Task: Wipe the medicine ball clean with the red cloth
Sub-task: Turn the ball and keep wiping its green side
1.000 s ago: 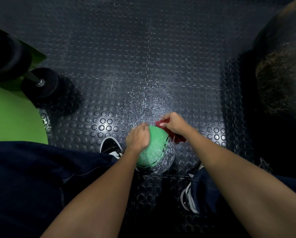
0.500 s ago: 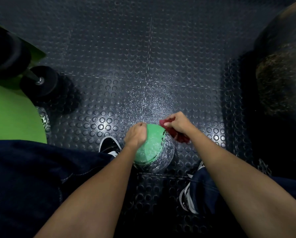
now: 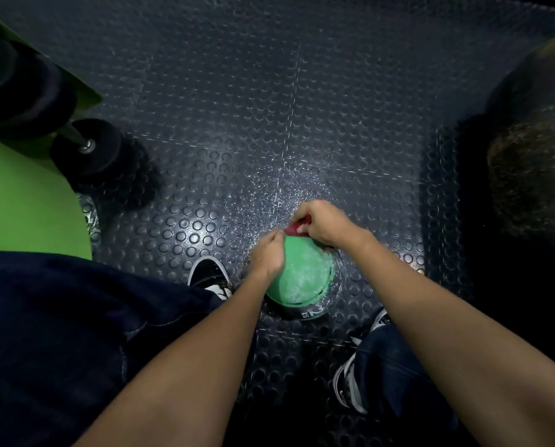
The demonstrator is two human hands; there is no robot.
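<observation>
**Head view: cloth on the ball's far rim, green top lying back toward the person**

The ball point(image 3: 297, 275) sits on the studded floor point(image 3: 269, 108) between the left shoe point(image 3: 210, 277) and the right shoe point(image 3: 347, 382). Its green top faces the camera, and a dark band with a weight mark shows at its near edge. The left hand point(image 3: 268, 253) is curled over the ball's left shoulder, fingers wrapped onto the far-left curve, holding it steady. The right hand point(image 3: 323, 222) is closed round the cloth point(image 3: 297, 228). Only a small red wad of it shows, poking out leftward from under the fingers. That wad lies on the ball's far rim, just beside the left fingertips.

The relation that counts is that nearly all the visible green surface lies toward the person from the cloth. As I judge it, the next stroke would draw the right hand back over the crown or down the right flank. The ball is round and the cloth is bunched, so neither gives a long axis to follow. The right hand is the one on the cloth, and the left only braces. The left hand also covers the left side, which would need a regrip or a turn of the ball to reach.

A second ago the cloth and right hand were on the ball's right flank, with red showing below the knuckles. They have since moved up and inward to the far rim, and the two hands are now closer together. The left hand's hold looks much the same. The weight mark could not be read then, so the ball may have rolled slightly, though I cannot be sure.
</observation>
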